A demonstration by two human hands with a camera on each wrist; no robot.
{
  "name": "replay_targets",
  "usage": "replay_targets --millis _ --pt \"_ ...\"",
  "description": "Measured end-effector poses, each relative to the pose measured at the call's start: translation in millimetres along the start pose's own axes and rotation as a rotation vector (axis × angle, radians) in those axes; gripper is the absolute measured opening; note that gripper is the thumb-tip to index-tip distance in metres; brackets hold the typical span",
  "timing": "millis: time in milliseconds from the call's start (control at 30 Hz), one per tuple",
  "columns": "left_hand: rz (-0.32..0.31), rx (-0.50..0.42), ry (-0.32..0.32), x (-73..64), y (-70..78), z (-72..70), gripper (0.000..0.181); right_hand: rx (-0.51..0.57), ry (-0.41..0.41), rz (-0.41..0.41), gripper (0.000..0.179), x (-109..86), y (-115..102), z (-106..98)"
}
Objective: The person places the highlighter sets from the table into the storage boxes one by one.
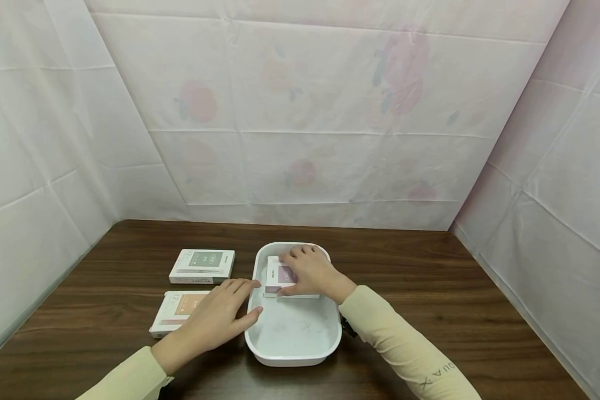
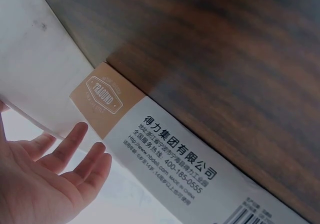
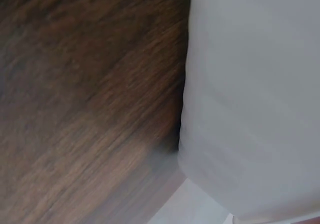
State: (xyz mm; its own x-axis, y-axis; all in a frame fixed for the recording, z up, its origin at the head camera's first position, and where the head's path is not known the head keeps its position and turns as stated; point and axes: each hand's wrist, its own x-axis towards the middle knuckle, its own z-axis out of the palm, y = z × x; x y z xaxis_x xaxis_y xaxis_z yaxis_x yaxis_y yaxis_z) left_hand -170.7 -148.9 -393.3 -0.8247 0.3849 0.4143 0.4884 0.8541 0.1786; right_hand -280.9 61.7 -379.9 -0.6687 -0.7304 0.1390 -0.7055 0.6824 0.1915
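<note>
At the left edge of the head view, pale cloth hangs beside the dark wood-grain bench (image 1: 410, 266). Left of centre in the lower frame, a white box with an orange panel (image 1: 186, 305) lies flat, its right part hidden behind the left hand (image 1: 217, 315). Just above it in the frame, apart from it, lies a white box with a green panel (image 1: 202, 265).

The left hand reaches in from the lower left, fingers loosely extended and thumb spread wide, holding nothing; its tips are at the white tray's (image 1: 292, 336) left rim, though contact is unclear. In the left wrist view its fingers show at lower left, near the orange-panelled box's printed side.

The tray stands at bottom centre. In its upper part is a white box with a purple panel (image 1: 275, 275), gripped from above by the right hand (image 1: 312, 272), thumb at the near edge, fingers toward the far one. The cream right sleeve (image 1: 400, 336) crosses the tray's right rim toward the lower right; cloth closes the right edge.
</note>
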Motion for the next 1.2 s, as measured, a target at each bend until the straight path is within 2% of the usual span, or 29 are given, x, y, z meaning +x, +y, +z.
replay_targets --millis 500,767,1033,1200 --pt "0.012 0.000 0.012 0.3 -1.2 -0.2 0.043 0.083 0.017 0.023 0.073 -6.5 5.0 -11.0" --pt "0.007 0.002 0.009 0.1 -1.7 0.1 0.044 0.109 0.083 0.021 0.070 -16.7 12.8 -22.1" --pt "0.002 -0.004 0.004 -0.3 -1.2 0.4 0.044 0.063 0.179 0.020 0.061 -32.3 18.3 -30.9" --pt "0.003 -0.002 0.006 -0.8 -1.1 0.8 0.044 0.042 0.203 0.045 0.061 -44.2 20.3 -32.6"
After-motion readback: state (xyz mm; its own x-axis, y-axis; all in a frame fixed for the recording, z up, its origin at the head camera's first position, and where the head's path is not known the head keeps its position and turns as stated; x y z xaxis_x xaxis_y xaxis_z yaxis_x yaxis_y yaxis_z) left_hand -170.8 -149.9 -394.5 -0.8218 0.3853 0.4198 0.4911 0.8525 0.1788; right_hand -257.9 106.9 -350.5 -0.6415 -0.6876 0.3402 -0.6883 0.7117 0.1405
